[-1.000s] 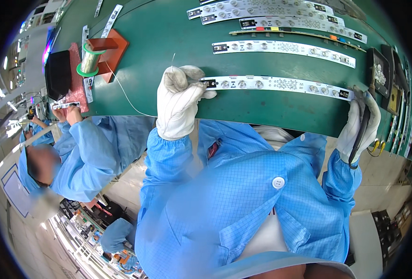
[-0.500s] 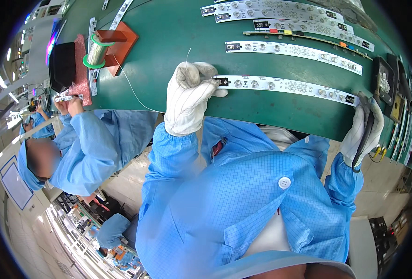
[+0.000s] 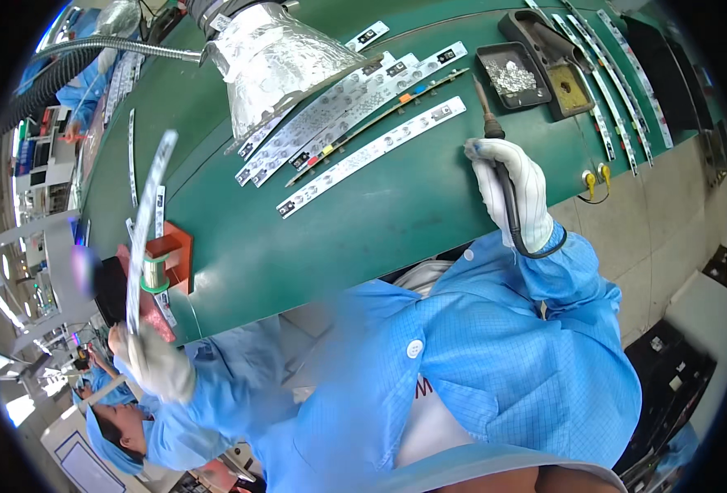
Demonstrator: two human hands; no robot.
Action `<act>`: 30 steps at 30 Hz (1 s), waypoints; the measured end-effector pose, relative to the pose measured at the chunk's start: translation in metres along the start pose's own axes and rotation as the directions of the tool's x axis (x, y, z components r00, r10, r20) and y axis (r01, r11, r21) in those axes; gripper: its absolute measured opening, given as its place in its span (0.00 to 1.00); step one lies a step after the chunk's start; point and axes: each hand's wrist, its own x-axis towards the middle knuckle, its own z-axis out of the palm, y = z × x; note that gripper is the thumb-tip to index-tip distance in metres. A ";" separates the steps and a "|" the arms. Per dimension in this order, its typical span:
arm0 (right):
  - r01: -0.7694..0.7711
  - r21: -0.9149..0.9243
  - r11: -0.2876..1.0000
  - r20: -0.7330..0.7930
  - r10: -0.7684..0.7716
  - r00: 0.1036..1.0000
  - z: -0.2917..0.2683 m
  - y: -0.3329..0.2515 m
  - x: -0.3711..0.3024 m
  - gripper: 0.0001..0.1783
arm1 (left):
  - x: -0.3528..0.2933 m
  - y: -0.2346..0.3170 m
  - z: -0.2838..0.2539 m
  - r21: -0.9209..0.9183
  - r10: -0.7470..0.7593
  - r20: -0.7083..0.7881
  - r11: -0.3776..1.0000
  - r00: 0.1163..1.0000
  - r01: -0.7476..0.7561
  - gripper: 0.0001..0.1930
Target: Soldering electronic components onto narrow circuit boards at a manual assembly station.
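Observation:
Far out to the left, my gloved left hand [image 3: 162, 366] is closed round the lower end of a white LED circuit strip [image 3: 143, 230]. The strip stands up nearly vertical and is smeared by motion. Above the bench's front edge, my gloved right hand [image 3: 515, 185] grips a soldering iron [image 3: 493, 127] like a pen. Its tip points away from me, towards a black tray [image 3: 499, 97] of small shiny pieces. Behind that tip stands an iron holder with a yellow sponge [image 3: 570, 89]. Another LED strip [image 3: 372, 156] lies on the green bench, apart from both hands.
A foil-wrapped hood [image 3: 285, 70] on a hose hangs over several LED strips [image 3: 322, 115]. A solder spool [image 3: 156, 274] sits on a red-brown stand [image 3: 180, 246] at left. More strips [image 3: 593, 86] lie at right. A co-worker in blue [image 3: 121, 427] is beside my left hand.
My left hand has carried the LED strip off the bench front to the far left and upended it. My right hand has left the strip's other end, its iron now pointing away. The view has turned.

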 end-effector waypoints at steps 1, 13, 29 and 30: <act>0.060 -0.041 0.997 -0.002 -0.061 0.998 0.000 -0.002 0.001 0.14 | 0.026 0.025 0.006 0.278 0.005 0.220 0.958 0.975 -0.067 0.11; 0.299 -0.459 0.837 0.297 -0.173 0.939 0.020 -0.027 0.044 0.13 | 0.160 0.069 0.234 -0.335 -0.088 0.163 0.932 0.983 0.140 0.19; -0.132 -0.132 0.982 0.211 0.158 0.964 0.030 -0.022 -0.017 0.18 | -0.063 0.091 0.098 -0.656 -0.172 0.701 0.224 0.692 0.721 0.10; -0.086 -0.161 0.983 0.230 0.122 0.965 0.029 -0.023 -0.023 0.18 | -0.071 0.093 0.097 -0.623 -0.205 0.606 0.478 0.768 0.619 0.08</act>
